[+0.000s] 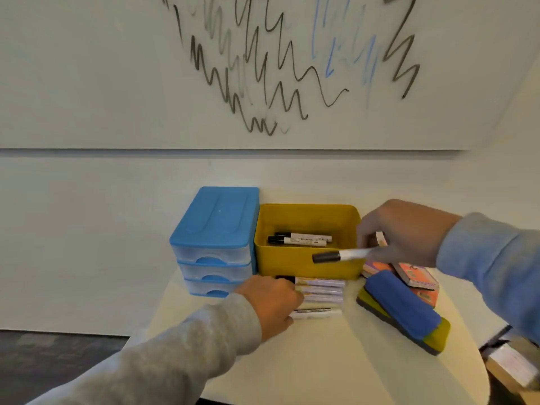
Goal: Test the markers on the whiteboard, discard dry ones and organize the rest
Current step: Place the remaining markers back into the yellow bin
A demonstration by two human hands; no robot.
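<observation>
Holding a marker (340, 255) level by its tail, the right hand (406, 232) pinches it just in front of the yellow bin (306, 266), cap toward the drawers (214, 244); my guess is it hangs there for sorting, either into the bin or onto the row. Two markers (299, 239) lie inside the bin, likely one sorted group. Just in front of the bin, the left hand (270, 302) rests on a row of markers (318, 296) lying side by side on the table (336, 361); whether its fingers grip one I cannot tell. Above the bin, the whiteboard (87, 68) carries black, grey and faint blue test scribbles. Right of the bin lie an eraser (403, 309) and orange packs (416, 276). Every label is too blurred to read.
</observation>
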